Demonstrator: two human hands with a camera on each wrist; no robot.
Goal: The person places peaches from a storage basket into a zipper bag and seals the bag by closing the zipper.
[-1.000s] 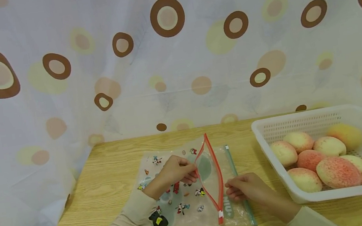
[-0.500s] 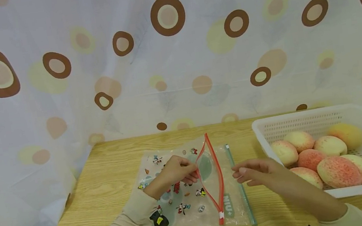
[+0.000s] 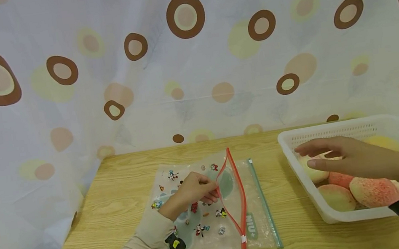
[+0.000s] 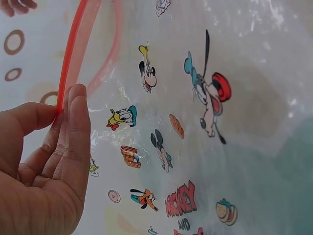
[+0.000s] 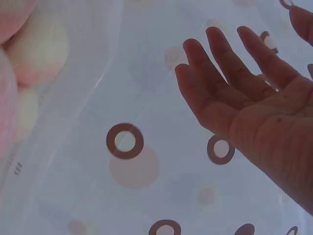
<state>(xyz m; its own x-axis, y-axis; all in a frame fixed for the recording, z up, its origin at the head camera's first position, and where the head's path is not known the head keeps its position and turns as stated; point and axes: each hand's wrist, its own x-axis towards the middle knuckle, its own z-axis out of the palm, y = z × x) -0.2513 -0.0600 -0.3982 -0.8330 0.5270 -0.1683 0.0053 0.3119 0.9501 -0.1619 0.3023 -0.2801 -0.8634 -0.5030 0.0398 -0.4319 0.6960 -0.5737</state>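
Note:
A clear zipper bag (image 3: 208,238) printed with cartoon figures lies on the table, its red-edged mouth spread apart. My left hand (image 3: 193,190) pinches the near red edge (image 4: 73,54) between thumb and fingers, which the left wrist view shows close up. Over the left part of a white basket (image 3: 335,218) hovers my right hand (image 3: 346,157), fingers apart and holding nothing. Peaches (image 3: 373,191) fill the basket, some pale, some red; the hand and forearm hide several of them. In the right wrist view the right hand (image 5: 254,93) has its fingers extended.
Under the red-edged bag lies a second clear bag with a teal zipper strip (image 3: 266,204). A yellow fruit (image 3: 383,142) sits at the back of the basket. Behind the wooden table (image 3: 118,204) hangs a patterned curtain (image 3: 193,78).
My right hand has left the bag's mouth and moved right, rising over the basket of peaches. The left hand keeps its pinch on the red edge, and the bag stays in place.

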